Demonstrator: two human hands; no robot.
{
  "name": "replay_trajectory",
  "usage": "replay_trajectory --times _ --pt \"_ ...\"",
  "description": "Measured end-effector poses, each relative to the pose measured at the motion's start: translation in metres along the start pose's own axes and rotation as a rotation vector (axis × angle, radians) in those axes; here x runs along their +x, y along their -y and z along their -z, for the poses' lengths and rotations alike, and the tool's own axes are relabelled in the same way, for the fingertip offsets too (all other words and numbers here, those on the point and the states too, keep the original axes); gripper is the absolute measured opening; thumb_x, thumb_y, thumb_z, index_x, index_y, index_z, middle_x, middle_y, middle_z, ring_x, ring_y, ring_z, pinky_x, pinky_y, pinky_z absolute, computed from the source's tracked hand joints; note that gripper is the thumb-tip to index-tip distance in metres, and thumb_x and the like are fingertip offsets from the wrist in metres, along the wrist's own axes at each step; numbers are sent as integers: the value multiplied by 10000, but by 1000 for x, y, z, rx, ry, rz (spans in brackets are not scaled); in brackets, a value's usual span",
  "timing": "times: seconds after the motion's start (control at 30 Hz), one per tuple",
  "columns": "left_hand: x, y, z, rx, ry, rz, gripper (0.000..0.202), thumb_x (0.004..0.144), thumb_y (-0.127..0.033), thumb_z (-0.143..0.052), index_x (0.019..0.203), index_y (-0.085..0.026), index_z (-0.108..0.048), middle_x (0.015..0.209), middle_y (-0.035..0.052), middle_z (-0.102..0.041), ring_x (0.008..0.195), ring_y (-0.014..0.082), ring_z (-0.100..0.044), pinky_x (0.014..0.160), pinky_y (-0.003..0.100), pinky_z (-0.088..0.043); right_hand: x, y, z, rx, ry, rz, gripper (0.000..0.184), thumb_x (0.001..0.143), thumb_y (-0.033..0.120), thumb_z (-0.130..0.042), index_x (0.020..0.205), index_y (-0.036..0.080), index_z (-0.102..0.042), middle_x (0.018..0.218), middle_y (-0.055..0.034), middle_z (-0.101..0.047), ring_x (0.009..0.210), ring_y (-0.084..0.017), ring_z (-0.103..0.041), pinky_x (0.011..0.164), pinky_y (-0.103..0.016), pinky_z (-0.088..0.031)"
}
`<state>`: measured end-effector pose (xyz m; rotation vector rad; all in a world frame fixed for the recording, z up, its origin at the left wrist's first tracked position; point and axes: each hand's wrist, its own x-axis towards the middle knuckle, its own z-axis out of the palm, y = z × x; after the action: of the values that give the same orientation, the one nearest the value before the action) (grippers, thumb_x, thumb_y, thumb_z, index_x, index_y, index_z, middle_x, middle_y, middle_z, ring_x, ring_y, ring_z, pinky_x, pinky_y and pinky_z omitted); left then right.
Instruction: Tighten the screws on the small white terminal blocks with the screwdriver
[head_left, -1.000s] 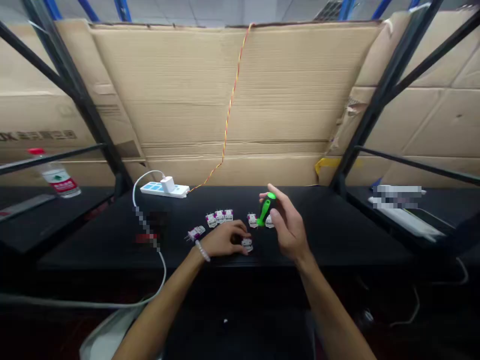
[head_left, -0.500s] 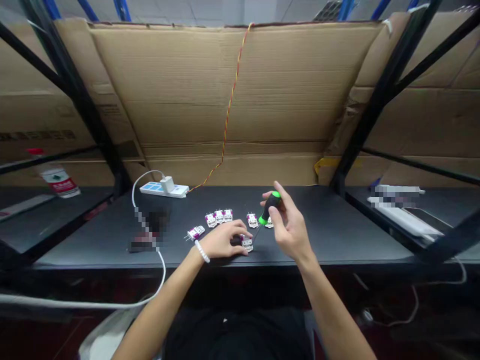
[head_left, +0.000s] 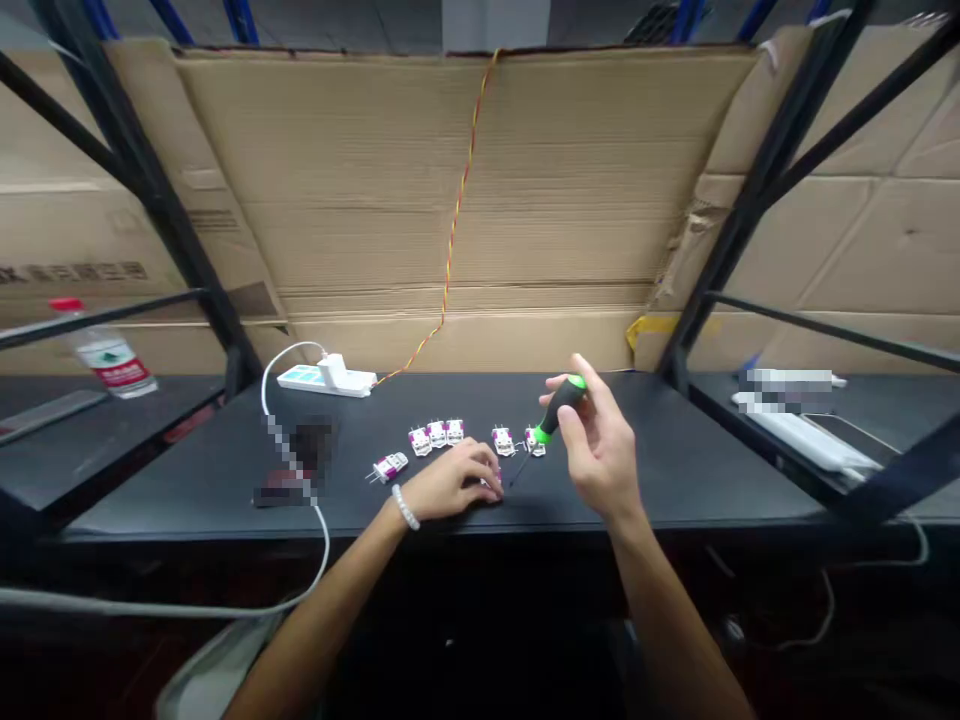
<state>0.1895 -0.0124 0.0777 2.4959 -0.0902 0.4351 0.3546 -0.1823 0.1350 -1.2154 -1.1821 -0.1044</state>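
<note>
My left hand (head_left: 455, 480), wearing a pale beaded bracelet (head_left: 406, 507), rests on the dark tabletop with fingers curled round a small white-and-purple part. Most of that part (head_left: 492, 481) is hidden under the fingers. My right hand (head_left: 602, 450) grips a black-and-green screwdriver (head_left: 561, 408), its thin shaft slanting down left. The tip is near the left fingertips, apart from the covered part. Similar parts lie beyond: a row of three (head_left: 436, 433), one part (head_left: 502, 441) to their right, and another part (head_left: 535, 442) behind the shaft. A part with metal pins (head_left: 390, 467) lies left of my left hand.
A white power strip (head_left: 307, 379) with a plugged-in adapter stands at the back left. Its white cable (head_left: 324, 520) runs over the table's front edge. Black shelf posts (head_left: 679, 350) flank the table, and cardboard (head_left: 465, 200) closes the back. A bottle (head_left: 116, 362) stands far left.
My right hand has moved right with the screwdriver, and its tip has come away from the part. My left fingers have closed further over that part, covering more of it.
</note>
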Motion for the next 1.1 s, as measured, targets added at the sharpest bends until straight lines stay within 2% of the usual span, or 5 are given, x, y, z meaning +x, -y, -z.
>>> replay_trajectory --times 0.17,0.3,0.6,0.83,1.1 --pt "2 -2 0 44 -7 4 167 1028 -235 -669 915 -196 -785 1073 60 -725 1045 218 -630 996 355 -467 1 0 3 2 -11 -4 562 1055 345 -563 1606 289 -466 1297 -113 -702 1071 -251 -742 961 -458 -643" --pt "1 -6 0 162 38 26 182 1065 -251 -602 994 -223 -767 1121 59 -712 1092 235 -611 1049 403 -394 1 0 3 10 -6 -7 559 1056 351 -562 1605 306 -465 1305 -106 -697 1071 -250 -741 962 -466 -645" --pt "1 -11 -3 348 90 -13 201 1078 -204 -543 1107 -257 -734 1179 66 -704 1113 255 -573 997 416 -350 2 -1 5 10 -10 -8 556 1054 362 -571 1599 308 -476 1304 -109 -698 1075 -252 -741 993 -479 -630" --pt "2 -16 -5 419 93 -29 253 1075 -134 -506 981 -224 -723 1104 51 -721 1050 229 -587 1008 419 -328 2 0 8 22 -4 -8 566 1054 366 -572 1607 313 -463 1322 -114 -693 1087 -261 -744 994 -485 -631" --pt "3 -15 -1 478 87 -33 224 1099 -207 -515 974 -212 -702 1045 42 -728 989 219 -598 958 386 -348 4 0 12 24 -20 -6 563 1047 379 -581 1595 302 -478 1315 -115 -698 1080 -259 -745 997 -486 -634"
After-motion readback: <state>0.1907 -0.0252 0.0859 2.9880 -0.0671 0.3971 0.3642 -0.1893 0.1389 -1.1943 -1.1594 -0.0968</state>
